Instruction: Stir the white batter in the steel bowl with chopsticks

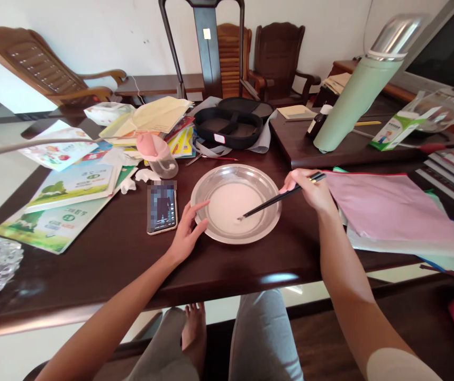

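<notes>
A round, shallow stainless steel basin sits on the dark table, with a white liquid or paste in it. My left hand grips its left rim. The thumb and index finger reach over the edge, while the other fingers are partly hidden. In my right hand is a pair of black chopsticks with gold bands near the upper end. They slant down to the left, and their tips, coated in white, dip into the white contents.
Left of the basin lie a phone, crumpled tissues, a pink-lidded cup and booklets. Behind is an open black case. On the right are a pink folder, a green thermos and a small box.
</notes>
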`<state>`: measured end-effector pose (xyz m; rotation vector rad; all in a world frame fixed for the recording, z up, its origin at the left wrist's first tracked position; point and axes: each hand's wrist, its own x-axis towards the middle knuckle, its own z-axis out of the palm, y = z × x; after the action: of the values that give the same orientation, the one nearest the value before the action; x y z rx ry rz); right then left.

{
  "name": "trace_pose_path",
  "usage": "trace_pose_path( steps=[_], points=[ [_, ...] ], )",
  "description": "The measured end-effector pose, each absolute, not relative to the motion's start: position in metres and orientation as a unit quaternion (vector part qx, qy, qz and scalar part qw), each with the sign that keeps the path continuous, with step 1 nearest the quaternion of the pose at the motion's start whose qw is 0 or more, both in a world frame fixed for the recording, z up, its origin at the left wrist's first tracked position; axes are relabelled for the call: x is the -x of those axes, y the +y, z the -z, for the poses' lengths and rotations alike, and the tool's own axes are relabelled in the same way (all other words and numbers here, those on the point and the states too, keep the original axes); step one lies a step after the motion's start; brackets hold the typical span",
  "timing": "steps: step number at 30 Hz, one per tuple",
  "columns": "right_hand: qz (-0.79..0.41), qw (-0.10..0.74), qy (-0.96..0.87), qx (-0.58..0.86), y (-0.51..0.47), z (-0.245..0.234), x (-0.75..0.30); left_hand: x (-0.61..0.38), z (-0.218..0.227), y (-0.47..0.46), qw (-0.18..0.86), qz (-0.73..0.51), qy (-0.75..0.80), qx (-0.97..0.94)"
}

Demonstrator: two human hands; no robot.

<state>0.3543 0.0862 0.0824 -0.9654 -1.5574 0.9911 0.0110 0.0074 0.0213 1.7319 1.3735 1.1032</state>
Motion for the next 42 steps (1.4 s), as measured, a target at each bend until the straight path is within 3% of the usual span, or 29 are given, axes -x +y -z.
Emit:
trace_pose_path(
  steps=[4, 11, 18, 25, 32, 38, 42],
  points=[
    [-0.416, 0.47, -0.681, 0.377, 0.084, -0.085, -0.343, -0.012, -0.022, 0.008, 0.331, -0.421, 0.523, -0.663],
    [-0.362, 0.557, -0.618, 0.42, 0.088, -0.082, -0.357, -0.011, -0.021, 0.008, 0.332, -0.42, 0.527, -0.661],
    [-0.416, 0.463, -0.685, 0.379, 0.084, -0.084, -0.341, -0.012, -0.021, 0.008, 0.331, -0.421, 0.52, -0.665],
    [-0.359, 0.548, -0.62, 0.432, 0.089, -0.082, -0.357, -0.011, -0.021, 0.007, 0.332, -0.422, 0.525, -0.66],
    [-0.412, 0.457, -0.688, 0.384, 0.084, -0.086, -0.34, -0.012, -0.022, 0.007, 0.326, -0.424, 0.52, -0.666],
    [-0.355, 0.55, -0.615, 0.44, 0.089, -0.082, -0.357, -0.011, -0.021, 0.007, 0.329, -0.419, 0.528, -0.661],
    [-0.401, 0.514, -0.641, 0.405, 0.089, -0.08, -0.356, -0.012, -0.021, 0.007, 0.328, -0.422, 0.526, -0.662]
  ],
)
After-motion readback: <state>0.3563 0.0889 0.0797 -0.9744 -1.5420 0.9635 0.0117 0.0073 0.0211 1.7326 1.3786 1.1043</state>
